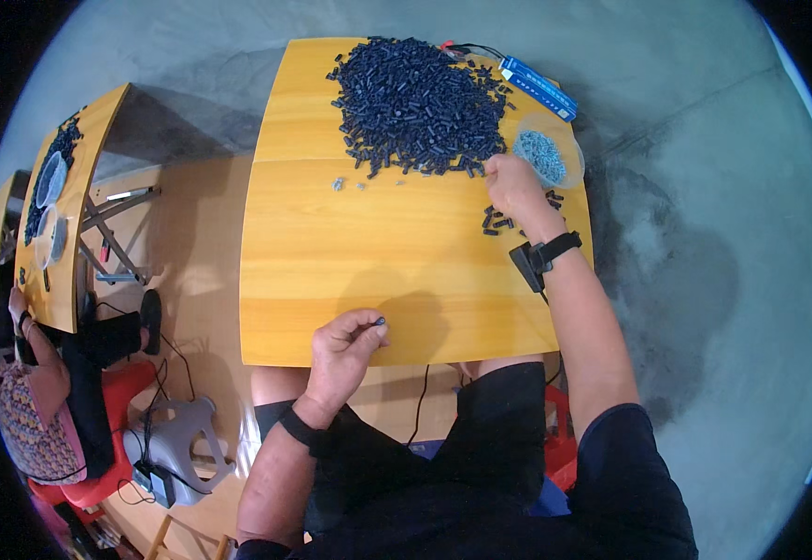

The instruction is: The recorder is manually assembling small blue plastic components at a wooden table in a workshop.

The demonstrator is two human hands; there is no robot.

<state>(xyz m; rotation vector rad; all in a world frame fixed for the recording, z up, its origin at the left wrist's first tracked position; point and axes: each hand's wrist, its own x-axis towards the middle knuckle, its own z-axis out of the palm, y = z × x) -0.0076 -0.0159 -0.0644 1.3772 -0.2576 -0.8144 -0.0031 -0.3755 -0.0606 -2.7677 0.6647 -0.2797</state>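
Note:
My left hand (343, 343) is above the near edge of the yellow table (331, 261), pinching a small dark cylindrical piece (380, 321) between thumb and finger; only its end shows. At the right edge of a big heap of short black cylindrical pieces (420, 107) is my right hand (520, 191), fingers closed. Whatever those fingers hold, if anything, is hidden. Just beyond this hand stands a clear round bowl (576, 173) of small silvery parts (539, 154). Several loose black pieces (493, 224) lie beside my right wrist.
A long blue box (539, 89) rests at the far right table corner, with a dark cable (474, 47) by it. Tiny grey bits (338, 184) lie below the heap. To the left, a person (42, 392) sits at another table (98, 121) with black pieces and bowls.

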